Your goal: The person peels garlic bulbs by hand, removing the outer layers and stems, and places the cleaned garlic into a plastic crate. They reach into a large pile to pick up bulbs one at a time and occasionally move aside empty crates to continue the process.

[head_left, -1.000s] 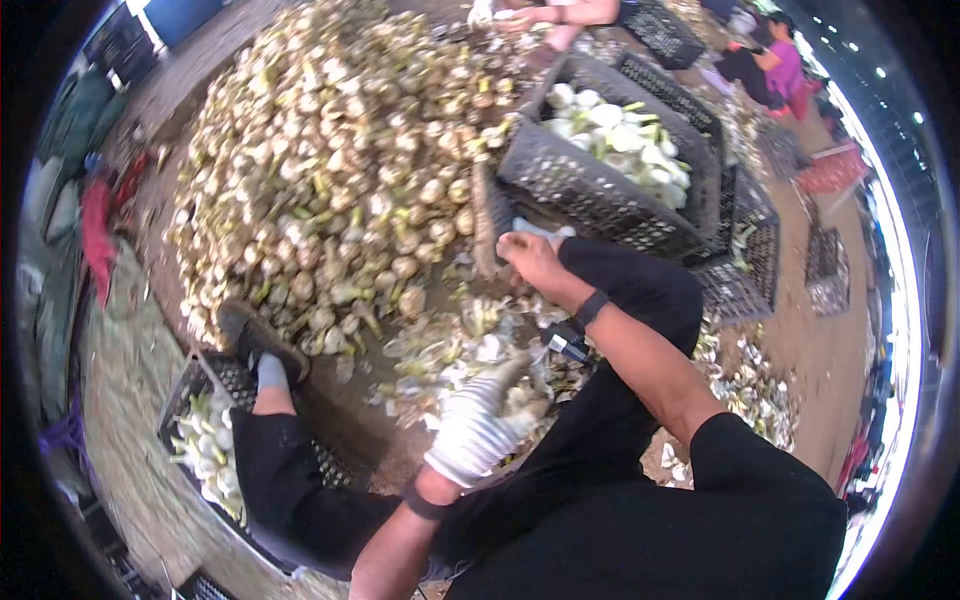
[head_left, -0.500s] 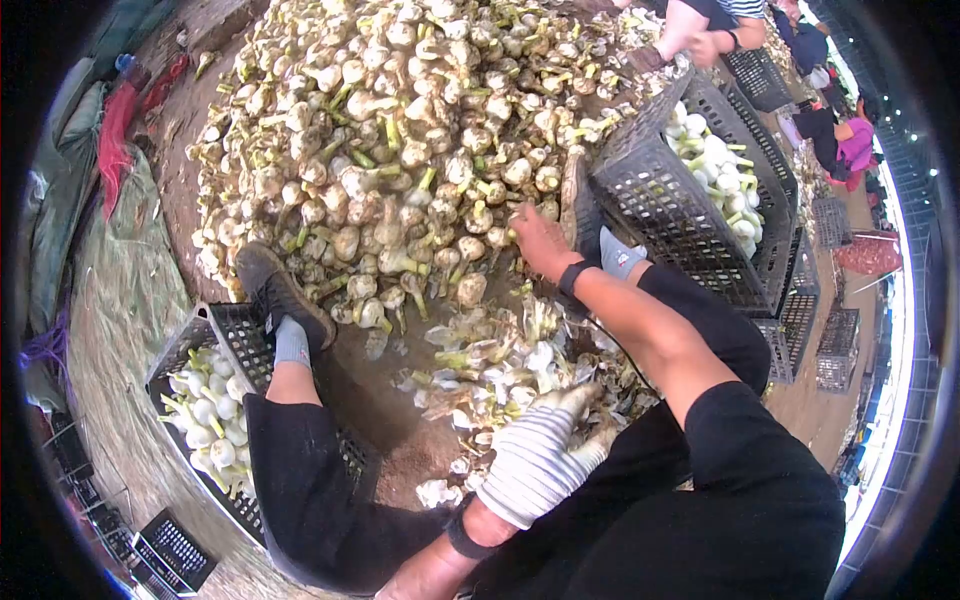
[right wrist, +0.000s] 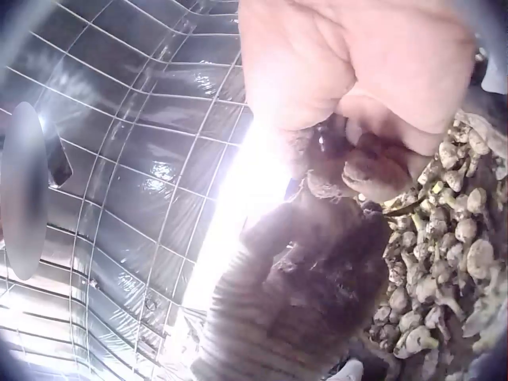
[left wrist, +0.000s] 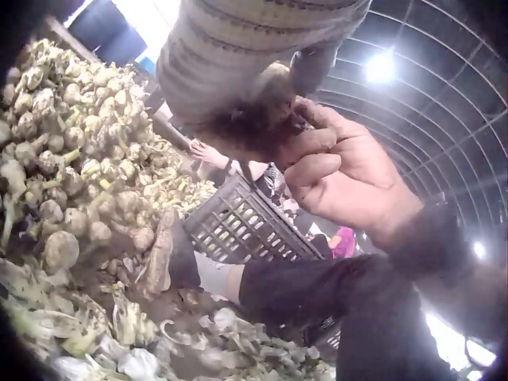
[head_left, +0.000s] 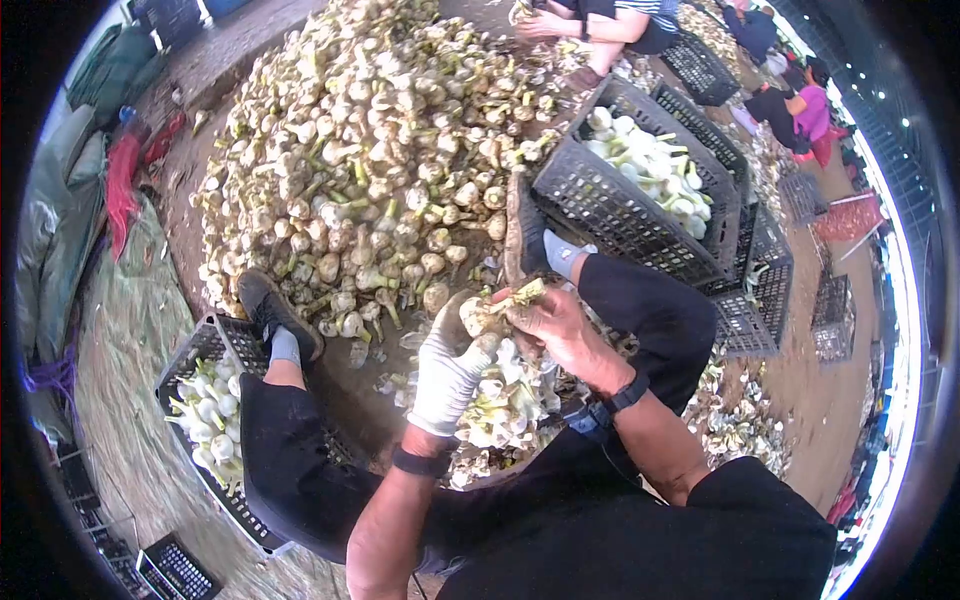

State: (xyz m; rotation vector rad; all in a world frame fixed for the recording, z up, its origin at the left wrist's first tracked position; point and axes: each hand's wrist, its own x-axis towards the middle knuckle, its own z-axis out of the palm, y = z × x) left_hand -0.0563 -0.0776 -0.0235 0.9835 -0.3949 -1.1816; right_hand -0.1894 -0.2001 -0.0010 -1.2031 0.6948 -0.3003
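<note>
Over the lap in the head view, my two hands meet at one garlic bulb [head_left: 477, 317] with a short greenish stem. The left hand [head_left: 445, 378], in a white ribbed glove, holds the bulb between thumb and fingers. My bare right hand [head_left: 565, 335] pinches it at the stem end, its fingers curled. From the left wrist, the glove [left wrist: 246, 55] hides most of the bulb, with the right hand [left wrist: 357, 178] pressed close against it. The right wrist view shows the glove's darkened palm side [right wrist: 294, 294] facing the right fingers [right wrist: 377, 171].
A large heap of unpeeled garlic [head_left: 340, 190] rises ahead. Loose skins [head_left: 510, 400] lie between the legs. A black crate [head_left: 630, 225] of white bulbs stands at the right, another crate [head_left: 245, 345] beside the left leg. Other people [head_left: 620, 25] sit farther back.
The right hand has come back from the edge of the heap with a garlic bulb. My gloved left hand has risen from over the skins to meet it and now holds the bulb.
</note>
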